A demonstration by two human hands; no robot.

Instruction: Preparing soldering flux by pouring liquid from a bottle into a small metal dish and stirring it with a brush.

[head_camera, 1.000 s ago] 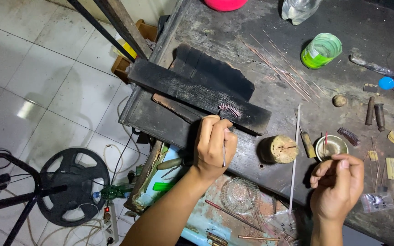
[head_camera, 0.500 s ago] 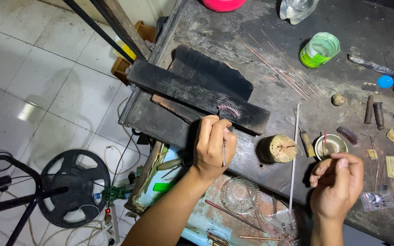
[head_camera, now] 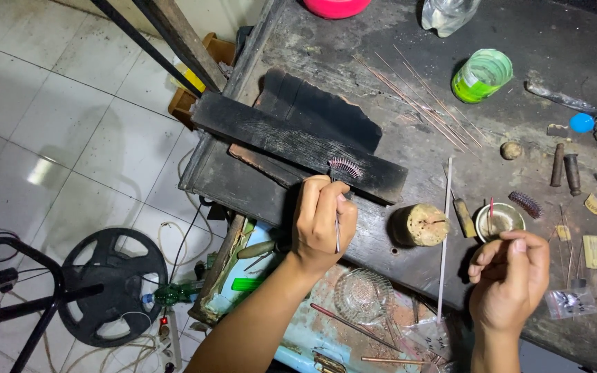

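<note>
Tweezers (head_camera: 338,231), thin metal, frame centre: pinched in my left hand (head_camera: 320,224), tips at a small reddish wire coil (head_camera: 345,167) lying on a charred black plank (head_camera: 298,146). My right hand (head_camera: 510,280), lower right: fingers curled together, pinching something too small to tell, just below a small metal dish (head_camera: 499,220). Nearby: 1 cork-like block (head_camera: 419,224), 1 green cup (head_camera: 481,74), loose copper rods (head_camera: 419,100), upper right.
</note>
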